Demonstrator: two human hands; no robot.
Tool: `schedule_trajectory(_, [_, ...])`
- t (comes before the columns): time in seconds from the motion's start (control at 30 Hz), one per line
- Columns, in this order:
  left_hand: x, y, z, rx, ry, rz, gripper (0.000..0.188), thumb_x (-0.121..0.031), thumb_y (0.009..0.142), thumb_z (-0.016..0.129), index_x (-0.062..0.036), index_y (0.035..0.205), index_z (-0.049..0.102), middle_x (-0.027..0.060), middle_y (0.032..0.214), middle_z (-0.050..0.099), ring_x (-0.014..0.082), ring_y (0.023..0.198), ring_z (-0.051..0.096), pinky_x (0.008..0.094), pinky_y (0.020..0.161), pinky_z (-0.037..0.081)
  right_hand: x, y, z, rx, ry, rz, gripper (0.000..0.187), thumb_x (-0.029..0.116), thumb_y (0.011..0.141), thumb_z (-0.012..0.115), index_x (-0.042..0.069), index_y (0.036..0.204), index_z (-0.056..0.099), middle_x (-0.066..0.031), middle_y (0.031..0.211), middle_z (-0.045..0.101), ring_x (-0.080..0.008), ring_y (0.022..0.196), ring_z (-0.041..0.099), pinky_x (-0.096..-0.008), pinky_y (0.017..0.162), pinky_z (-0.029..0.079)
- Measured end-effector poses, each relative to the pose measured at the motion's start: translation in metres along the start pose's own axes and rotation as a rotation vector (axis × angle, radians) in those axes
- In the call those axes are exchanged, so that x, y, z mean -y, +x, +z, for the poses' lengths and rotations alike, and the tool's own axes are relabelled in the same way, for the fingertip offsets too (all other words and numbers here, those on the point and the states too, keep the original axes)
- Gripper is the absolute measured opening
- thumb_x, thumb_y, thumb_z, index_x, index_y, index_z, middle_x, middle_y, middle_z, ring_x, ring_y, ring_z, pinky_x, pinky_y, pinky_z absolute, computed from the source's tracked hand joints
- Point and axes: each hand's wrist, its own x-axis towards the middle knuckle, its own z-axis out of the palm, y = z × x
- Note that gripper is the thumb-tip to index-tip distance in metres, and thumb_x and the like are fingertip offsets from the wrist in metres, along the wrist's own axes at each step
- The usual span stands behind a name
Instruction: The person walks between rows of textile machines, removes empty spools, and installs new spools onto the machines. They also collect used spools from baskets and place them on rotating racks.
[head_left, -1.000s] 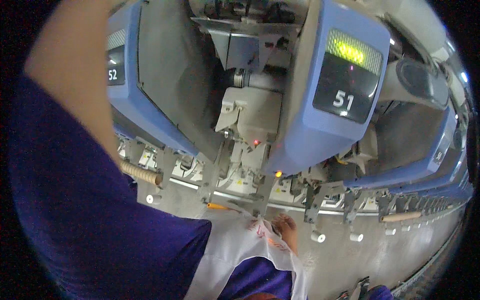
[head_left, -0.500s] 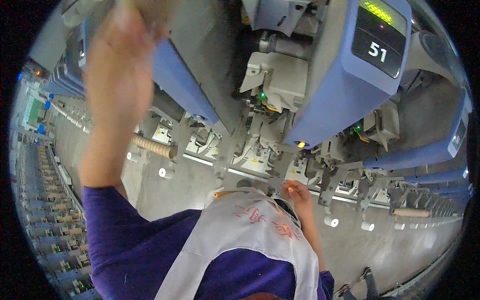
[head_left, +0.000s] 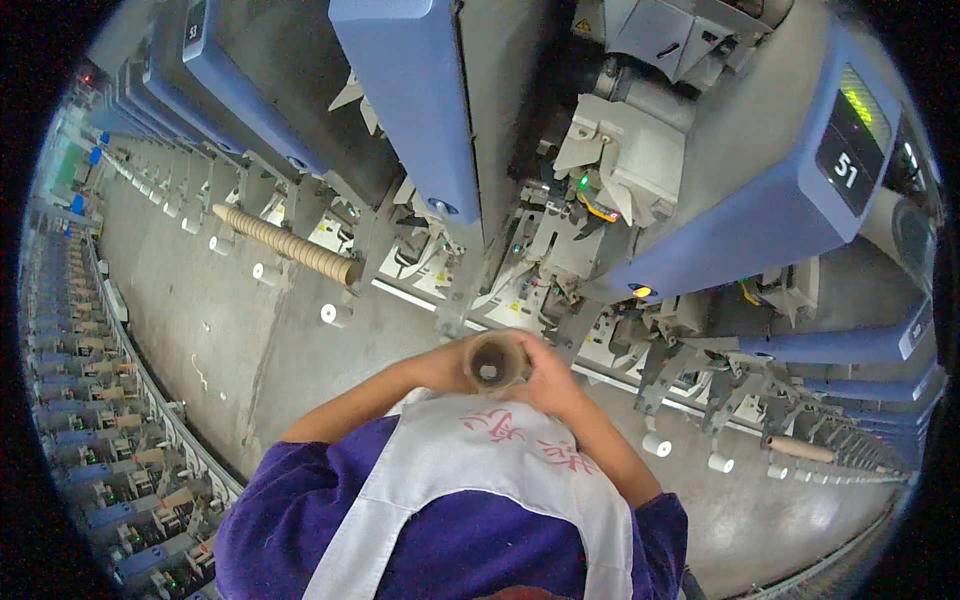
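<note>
A hollow brown paper cone tube [head_left: 494, 362] sits between my two hands in front of my chest, its round mouth turned up. My left hand [head_left: 450, 366] wraps its left side, with the fingers mostly hidden behind the tube. On the opposite side, my right hand [head_left: 546, 372] closes round the wall with its fingers at the rim. Just beyond my hands stands the winding machine, where a pale grey hinged part [head_left: 625, 150] has a small green light and a red-yellow lever [head_left: 598, 208] below it.
Blue machine housings [head_left: 405, 100] jut out overhead, one with a lit display [head_left: 855, 130]. A long stack of nested paper cones [head_left: 290, 245] slants out at the left, and another stack [head_left: 800, 449] is at the right. White cylinders [head_left: 335, 315] line the machine's lower front. Another machine row [head_left: 110, 440] runs along the far left.
My raised left arm has come down from the upper left. Both hands have met at my chest, and the paper cone tube is now between them. The view has shifted slightly.
</note>
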Motion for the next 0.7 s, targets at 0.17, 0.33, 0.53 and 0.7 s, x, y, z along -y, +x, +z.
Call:
schedule_trajectory(0.17, [0.023,-0.022,0.002,-0.265,-0.243,-0.212,0.086,-0.013,0.059,0.083,-0.0045,0.131,0.037,0.0078,0.123,0.05,0.019,0.114,0.048,0.035,0.098,0.037,-0.017,0.03,-0.021,0.092,-0.234,-0.017,0.066,0.018,0.067,0.078,0.007,0.125,0.05,-0.0093,0.116,0.059,-0.017,0.106,0.055,-0.0316,0.093,0.042])
schedule_trajectory(0.33, [0.042,-0.032,-0.016,-0.167,-0.108,-0.234,0.083,-0.013,0.057,0.082,-0.0024,0.128,0.04,0.0105,0.122,0.05,0.0199,0.113,0.049,0.0346,0.098,0.038,-0.113,0.108,-0.089,-0.439,-0.275,0.273,0.056,0.027,0.082,0.065,0.006,0.13,0.046,-0.0138,0.116,0.06,-0.0217,0.107,0.057,-0.033,0.092,0.043])
schedule_trajectory(0.53, [0.035,-0.028,-0.017,-0.052,0.005,-0.13,0.092,-0.019,0.055,0.083,-0.0012,0.132,0.035,0.013,0.127,0.046,0.0206,0.119,0.044,0.0348,0.101,0.035,-0.168,0.188,-0.098,-0.646,-0.318,0.252,0.072,0.03,0.08,0.066,0.003,0.137,0.032,-0.0168,0.127,0.051,-0.0245,0.119,0.048,-0.0339,0.099,0.037])
schedule_trajectory(0.7, [0.016,-0.017,-0.025,-0.11,-0.113,-0.158,0.09,-0.021,0.058,0.083,-0.001,0.132,0.034,0.0115,0.126,0.047,0.0196,0.117,0.045,0.0349,0.101,0.034,-0.15,0.184,-0.075,-0.583,-0.103,-0.008,0.035,0.031,0.09,0.054,0.005,0.114,0.056,-0.0103,0.108,0.062,-0.0218,0.099,0.058,-0.0326,0.089,0.043])
